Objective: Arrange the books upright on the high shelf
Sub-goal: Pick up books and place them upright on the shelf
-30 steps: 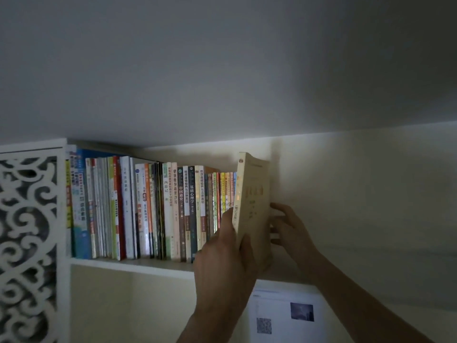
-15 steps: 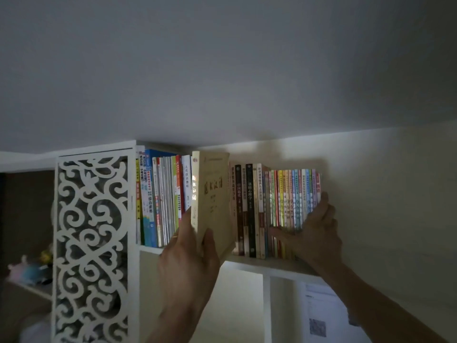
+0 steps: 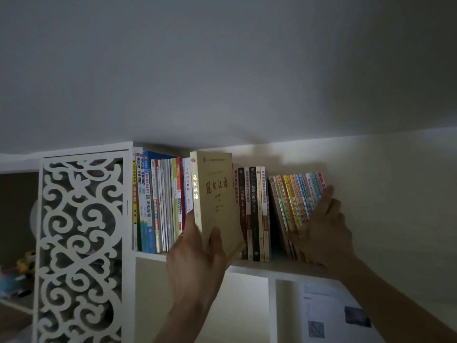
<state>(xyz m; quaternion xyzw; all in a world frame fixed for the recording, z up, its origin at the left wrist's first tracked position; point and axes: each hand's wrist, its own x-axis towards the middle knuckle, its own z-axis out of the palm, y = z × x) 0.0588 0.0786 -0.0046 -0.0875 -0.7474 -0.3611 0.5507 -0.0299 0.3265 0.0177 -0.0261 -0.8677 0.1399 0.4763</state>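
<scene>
Since the earlier frame, the cream book (image 3: 217,201) has stayed in the left hand (image 3: 195,256) at the gap in the row, while the thin colourful books (image 3: 300,201) at the right end have tipped from near upright into a lean, tops slanting right under the right hand (image 3: 321,233). Left grip: thumb curled over the front cover near its lower edge, fingers round the spine side, so the book rises straight above the hand, its top close under the ceiling. It sits upright between the left group of books (image 3: 160,204) and the dark-spined books (image 3: 254,214), its lower corner at the front edge of the high shelf (image 3: 272,267). Right grip: fingers straight and spread, pressed flat against the outer face of the leaning thin books, holding nothing round. A dark wedge of space separates those leaning books from the dark-spined ones. A white fretwork panel (image 3: 81,243) stands left of the shelf, and a printed sheet (image 3: 331,315) hangs below it.
</scene>
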